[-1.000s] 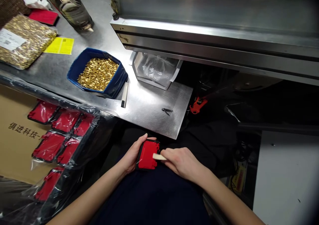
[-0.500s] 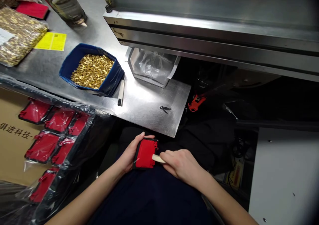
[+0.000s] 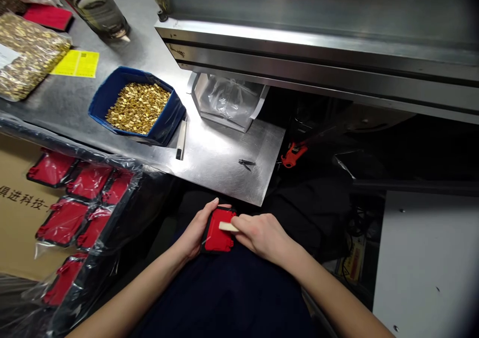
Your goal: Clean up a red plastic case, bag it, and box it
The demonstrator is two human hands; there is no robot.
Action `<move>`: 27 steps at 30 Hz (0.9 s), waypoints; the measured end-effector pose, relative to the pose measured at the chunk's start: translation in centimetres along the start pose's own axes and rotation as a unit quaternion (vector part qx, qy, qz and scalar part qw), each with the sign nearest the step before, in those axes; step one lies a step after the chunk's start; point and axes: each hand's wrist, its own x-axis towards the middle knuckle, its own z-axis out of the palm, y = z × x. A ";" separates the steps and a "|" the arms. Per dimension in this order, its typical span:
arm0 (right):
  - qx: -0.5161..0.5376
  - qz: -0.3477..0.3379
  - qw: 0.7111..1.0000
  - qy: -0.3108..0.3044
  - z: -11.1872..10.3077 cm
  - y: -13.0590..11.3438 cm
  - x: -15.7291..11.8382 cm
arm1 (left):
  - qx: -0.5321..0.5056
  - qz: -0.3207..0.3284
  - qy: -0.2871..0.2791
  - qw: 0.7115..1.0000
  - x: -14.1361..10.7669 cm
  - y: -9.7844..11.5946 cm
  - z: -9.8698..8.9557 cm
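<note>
Red-faced and black-edged, the small case (image 3: 217,238) sits above the dark-clothed lap (image 3: 235,293), its far-left side gripped by the left hand (image 3: 196,234), while the right hand (image 3: 264,232) pinches a pale flat stick (image 3: 225,226) over its face; pressing at a slant could make the stick skid and scuff the red, and a loosened left hold might drop the case. Beyond, a shiny steel table (image 3: 220,163) bears a blue bin (image 3: 170,128) of gold-coloured pieces (image 3: 138,107), near a long metal frame (image 3: 299,48).

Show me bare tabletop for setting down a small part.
The metal table is bare between the white tool, gray bin and dark clippers. Its left is crowded with the blue bin, yellow label and bagged gold pieces.
</note>
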 end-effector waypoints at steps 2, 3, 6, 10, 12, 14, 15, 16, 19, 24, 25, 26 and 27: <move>0.000 0.008 1.000 -0.002 -0.1 0.2 0.1 | 0.003 -0.004 0.003 1.000 0.0 0.1 0.1; -0.001 0.002 1.000 -0.008 -0.1 0.2 0.0 | 0.005 -0.004 0.004 1.000 -0.1 0.1 0.1; -0.009 -0.032 0.999 -0.027 -0.3 0.2 -0.1 | 0.012 0.000 0.007 1.000 -0.1 0.4 0.3; -0.023 -0.017 0.999 -0.016 -0.5 0.4 0.2 | 0.015 -0.010 0.001 1.000 -0.2 0.6 0.5; -0.016 -0.003 1.000 -0.016 -0.6 0.5 0.2 | 0.017 -0.015 0.002 1.000 -0.2 0.7 0.5; -0.004 -0.012 1.000 -0.025 -0.6 0.5 0.0 | 0.021 -0.015 0.008 1.000 -0.2 0.7 0.5; -0.001 -0.023 0.999 -0.030 -0.5 0.4 -0.1 | 0.022 -0.013 0.011 1.000 -0.2 0.7 0.5; 0.001 -0.034 0.999 -0.033 -0.5 0.3 -0.1 | 0.021 -0.010 0.013 1.000 -0.2 0.7 0.5; -0.006 -0.035 0.999 -0.027 -0.5 0.3 0.1 | 0.014 -0.006 0.018 1.000 -0.2 0.7 0.5; -0.003 -0.011 1.000 -0.019 -0.7 0.7 0.3 | 0.016 -0.019 0.016 1.000 -0.5 0.8 0.7; 0.000 -0.021 1.000 -0.019 -0.6 0.6 0.3 | 0.017 -0.018 0.017 1.000 -0.5 0.8 0.7; 0.003 -0.030 0.999 -0.018 -0.6 0.4 0.3 | 0.017 -0.016 0.019 1.000 -0.5 0.8 0.7; 0.005 -0.034 0.999 -0.015 -0.5 0.2 0.4 | 0.017 -0.014 0.021 1.000 -0.4 0.8 0.7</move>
